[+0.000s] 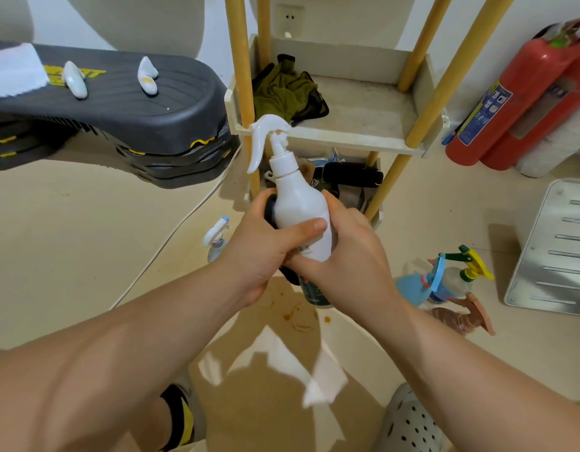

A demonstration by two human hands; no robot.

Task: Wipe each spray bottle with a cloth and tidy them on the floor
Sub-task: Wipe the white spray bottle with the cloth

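I hold a white spray bottle (298, 207) upright in the middle of the view, with its trigger head pointing left. My left hand (266, 252) wraps it from the left with the thumb across its front, and a dark cloth (269, 207) shows between palm and bottle. My right hand (344, 256) grips the bottle's lower right side. A dark bottle (314, 293) stands on the floor just below my hands. Other spray bottles are on the floor: a small clear one (217, 239) at the left, and a blue one (412, 288), a yellow-triggered one (461, 275) and a brown one (461, 318) lying down at the right.
A wooden-post shelf (347, 138) stands right behind the bottle, with a green rag (282, 93) on it. Stacked grey step platforms (119, 119) are at the left, red fire extinguishers (526, 99) and a metal panel (549, 249) at the right. A white cable (171, 236) and white paper (324, 376) lie on the floor.
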